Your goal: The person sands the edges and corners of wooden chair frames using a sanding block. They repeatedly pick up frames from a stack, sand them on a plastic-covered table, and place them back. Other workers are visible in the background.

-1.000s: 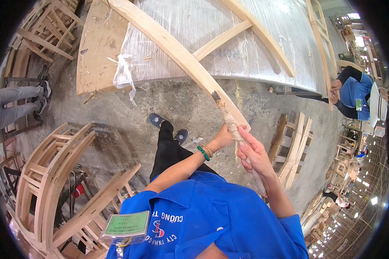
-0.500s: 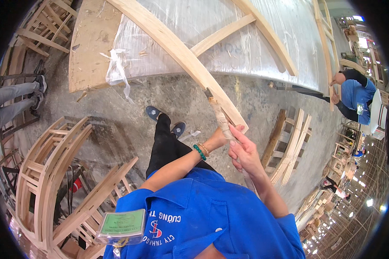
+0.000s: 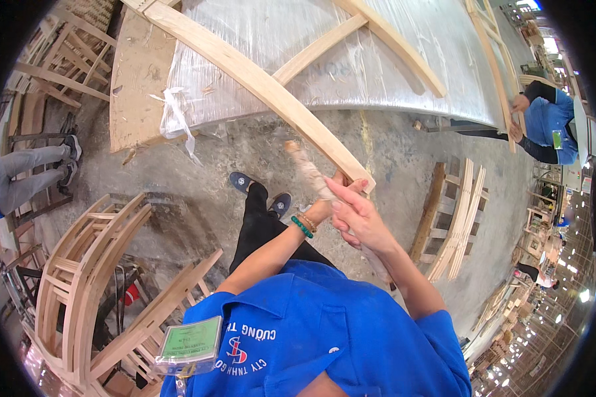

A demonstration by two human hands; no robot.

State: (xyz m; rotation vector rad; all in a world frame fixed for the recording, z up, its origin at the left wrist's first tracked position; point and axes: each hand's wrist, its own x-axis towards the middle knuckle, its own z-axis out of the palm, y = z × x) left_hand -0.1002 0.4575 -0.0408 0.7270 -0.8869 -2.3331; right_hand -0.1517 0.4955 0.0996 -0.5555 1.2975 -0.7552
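A pale wooden frame lies on the plastic-wrapped stack, its long curved leg [image 3: 265,89] reaching diagonally toward me. My left hand [image 3: 322,210], with beaded bracelets at the wrist, is closed around the near end of that leg; its fingers are partly hidden. Crossing over that wrist, my right hand [image 3: 356,217] is closed around a long, thin tool wrapped in whitish tape [image 3: 306,167]. The tool's brownish far end sits apart from the leg, over the floor. Its other end runs back beneath my right forearm.
The wrapped stack [image 3: 212,73] fills the far side. Curved chair frames [image 3: 79,278] stand at the left, and wooden strips [image 3: 460,225] lie on a pallet at the right. A co-worker in blue [image 3: 553,122] handles wood at far right; another person's legs [image 3: 36,165] show at left.
The tool's far end has swung left, off the wooden leg. My right hand has shifted slightly left with it. My left hand keeps hold of the leg's end, and the view has turned a little.
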